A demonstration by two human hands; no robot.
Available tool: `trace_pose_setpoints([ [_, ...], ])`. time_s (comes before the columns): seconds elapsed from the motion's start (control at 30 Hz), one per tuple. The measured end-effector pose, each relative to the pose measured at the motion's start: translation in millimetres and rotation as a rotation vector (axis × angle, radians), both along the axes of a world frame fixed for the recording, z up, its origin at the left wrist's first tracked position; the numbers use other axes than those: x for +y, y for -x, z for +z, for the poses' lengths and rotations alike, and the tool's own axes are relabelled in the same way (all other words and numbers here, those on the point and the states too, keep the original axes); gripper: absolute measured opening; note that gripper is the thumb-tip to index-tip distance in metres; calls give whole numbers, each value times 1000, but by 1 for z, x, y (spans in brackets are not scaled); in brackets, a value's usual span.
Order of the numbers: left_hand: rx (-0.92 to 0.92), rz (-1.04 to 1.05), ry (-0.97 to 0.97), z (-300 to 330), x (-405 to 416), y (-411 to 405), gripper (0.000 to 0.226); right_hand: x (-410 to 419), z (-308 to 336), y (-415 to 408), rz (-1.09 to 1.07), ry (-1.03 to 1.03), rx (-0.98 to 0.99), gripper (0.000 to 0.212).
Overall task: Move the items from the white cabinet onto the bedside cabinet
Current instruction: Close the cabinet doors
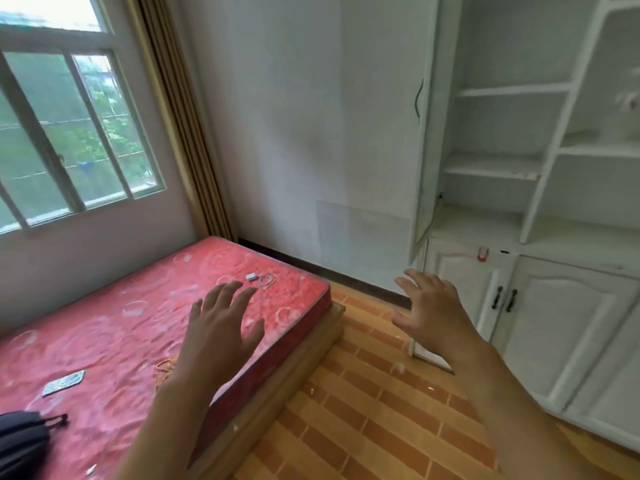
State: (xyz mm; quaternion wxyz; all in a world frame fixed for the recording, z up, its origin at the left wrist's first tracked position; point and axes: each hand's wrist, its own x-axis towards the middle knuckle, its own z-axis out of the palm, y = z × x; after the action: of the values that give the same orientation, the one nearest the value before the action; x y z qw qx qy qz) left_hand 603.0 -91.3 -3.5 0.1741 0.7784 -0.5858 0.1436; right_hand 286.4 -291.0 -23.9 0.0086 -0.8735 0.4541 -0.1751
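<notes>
Two hands raised, both empty with fingers spread: left hand [221,327] over the red mattress [131,327], right hand [433,310] before the white cabinet [554,306]. One small red item [482,253] on the cabinet's counter. Two black door handles [504,298]. One charger [250,277] with cable on the mattress.

Both hands, left [221,327] and right [431,306], hover spread and empty between the red mattress [121,323] and the white cabinet [554,306] on the right.

Left hand [221,327], right hand [433,310]: bare, forearms unsleeved (no rings, watch visible)
</notes>
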Motion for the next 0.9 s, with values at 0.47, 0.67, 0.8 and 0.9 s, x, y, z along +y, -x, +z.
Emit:
trace_pose_setpoints([
  [0.47,-85,-225,92,44,-249,136,61,-181,56,178,-139,69,-1,71],
  [0.67,-138,-315,92,60,-327,156,63,-231,70,208,-166,102,2,71],
  [0.8,-147,-344,102,66,-377,153,63,-264,75,207,-167,98,-6,67],
  [0.9,-147,-378,108,67,-417,148,63,-295,79,205,-172,99,-7,66],
])
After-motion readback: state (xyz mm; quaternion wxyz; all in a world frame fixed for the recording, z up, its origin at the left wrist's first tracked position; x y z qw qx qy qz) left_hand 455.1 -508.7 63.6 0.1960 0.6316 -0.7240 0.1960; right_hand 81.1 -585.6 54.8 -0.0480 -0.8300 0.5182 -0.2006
